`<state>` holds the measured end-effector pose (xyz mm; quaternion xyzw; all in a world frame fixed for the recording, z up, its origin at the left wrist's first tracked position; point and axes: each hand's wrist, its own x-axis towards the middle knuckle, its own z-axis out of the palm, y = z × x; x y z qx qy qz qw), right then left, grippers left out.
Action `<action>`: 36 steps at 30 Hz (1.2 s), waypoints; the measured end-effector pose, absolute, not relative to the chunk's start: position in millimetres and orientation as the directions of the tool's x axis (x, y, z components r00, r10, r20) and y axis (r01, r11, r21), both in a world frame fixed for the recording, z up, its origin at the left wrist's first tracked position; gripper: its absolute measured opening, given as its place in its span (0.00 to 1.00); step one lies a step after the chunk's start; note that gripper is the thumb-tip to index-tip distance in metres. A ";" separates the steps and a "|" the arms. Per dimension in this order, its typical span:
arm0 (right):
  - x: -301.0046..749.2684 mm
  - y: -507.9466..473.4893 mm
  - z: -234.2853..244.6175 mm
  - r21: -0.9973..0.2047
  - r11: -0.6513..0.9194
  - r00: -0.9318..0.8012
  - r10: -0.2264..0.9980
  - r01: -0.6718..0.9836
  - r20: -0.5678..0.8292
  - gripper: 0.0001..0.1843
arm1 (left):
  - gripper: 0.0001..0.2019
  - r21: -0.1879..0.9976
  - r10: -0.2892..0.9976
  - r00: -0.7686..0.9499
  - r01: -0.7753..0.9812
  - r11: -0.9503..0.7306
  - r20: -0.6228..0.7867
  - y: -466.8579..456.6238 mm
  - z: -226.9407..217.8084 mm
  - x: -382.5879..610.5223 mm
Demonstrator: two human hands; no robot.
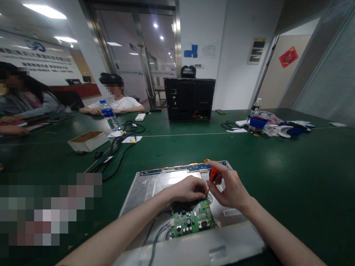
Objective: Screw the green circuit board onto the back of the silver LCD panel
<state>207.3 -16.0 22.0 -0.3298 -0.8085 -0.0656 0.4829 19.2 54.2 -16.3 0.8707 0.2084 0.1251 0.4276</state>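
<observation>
Clamping the orange handle of 1 screwdriver (213, 174) between thumb and fingers, the right grip (229, 188) sits over the upper right part of a grey metal panel (146, 188) lying flat on the green desk (277, 166). Just left of it, the left grip (185, 189) rests with fingers curled down on the far edge of 1 green circuit board (194, 220); I cannot tell whether those fingers pinch anything. The board lies on the panel directly beneath and nearer than both grips, with grey wires running off to its left. Just beyond the grips, 1 narrow blue strip board (172, 170) runs along the panel's far edge.

Well beyond and left of the left grip stands 1 open cardboard box (88, 141), showing only its brown inside. Far beyond and right of the right grip is 1 blue tray (257, 122); its contents cannot be made out. The desk carries 2 water bottles, 1 (110, 114) past the box and 1 (256, 106) behind the tray. White gloves (280, 130) lie beside the tray, black cables (119, 147) trail near the box, and 1 black case (189, 99) stands straight beyond both grips. Far left of the left grip, 2 people sit at the desk.
</observation>
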 end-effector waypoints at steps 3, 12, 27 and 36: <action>207.2 -17.9 24.4 -0.218 0.787 -0.330 0.468 0.577 0.820 0.28 | 0.02 0.795 0.468 0.883 0.255 -0.551 0.042 54.2 -16.3 19.3; 205.9 -16.9 20.6 -0.207 0.754 -0.283 0.465 0.624 0.839 0.26 | 0.01 0.802 0.466 0.884 0.250 -0.543 0.040 53.3 -14.8 19.1; 206.8 -16.5 23.2 -0.212 0.783 -0.316 0.460 0.585 0.830 0.28 | 0.03 0.799 0.461 0.887 0.249 -0.548 0.040 55.0 -17.1 18.8; 207.8 -18.5 23.7 -0.216 0.768 -0.309 0.474 0.603 0.825 0.27 | 0.01 0.805 0.458 0.887 0.235 -0.545 0.051 52.2 -13.1 19.3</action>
